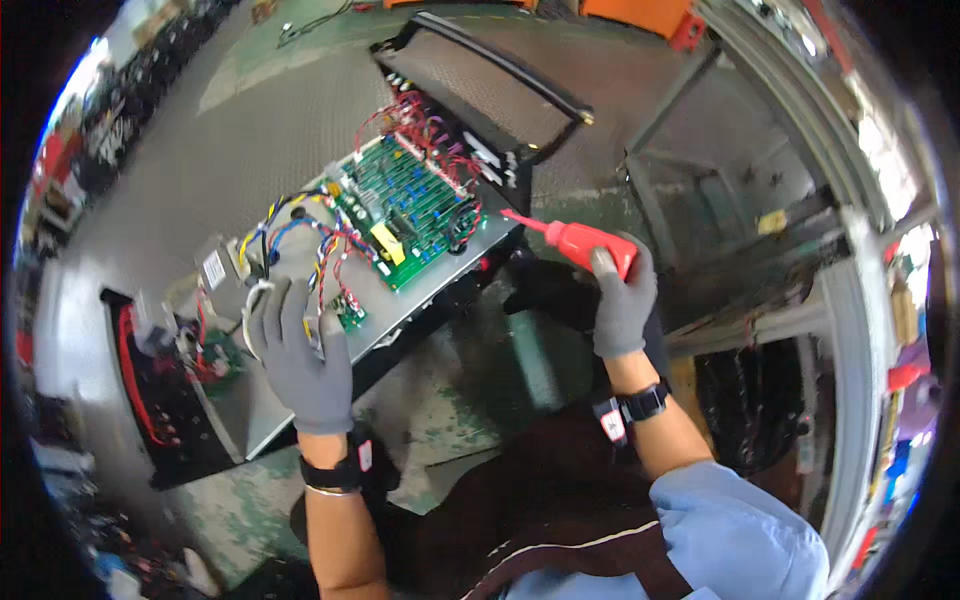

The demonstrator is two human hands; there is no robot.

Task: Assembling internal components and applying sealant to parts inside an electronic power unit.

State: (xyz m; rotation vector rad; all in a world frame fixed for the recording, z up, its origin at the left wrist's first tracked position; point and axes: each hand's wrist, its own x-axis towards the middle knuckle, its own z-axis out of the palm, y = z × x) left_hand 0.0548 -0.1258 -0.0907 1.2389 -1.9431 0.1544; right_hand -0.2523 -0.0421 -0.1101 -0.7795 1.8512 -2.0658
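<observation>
My right hand (625,295), in a grey glove, grips a red squeeze bottle (580,245). The bottle's thin red nozzle points left, toward the corner of a green circuit board (415,200). That board lies on a silver metal plate (390,305), with a yellow component (387,243) on it. My left hand (300,350), also gloved in grey, is bent over the plate's left part. A white curved edge (252,325) shows beside its fingers; the rest of that thing is hidden. Coloured wires (325,250) run between the hand and the board.
A black frame with a handle bar (500,65) adjoins the board's far side, near bundled red wires (415,125). A small green board (215,355) sits at the plate's left end. Grey metal framing (790,110) stands at right. Orange equipment (640,18) is at the back.
</observation>
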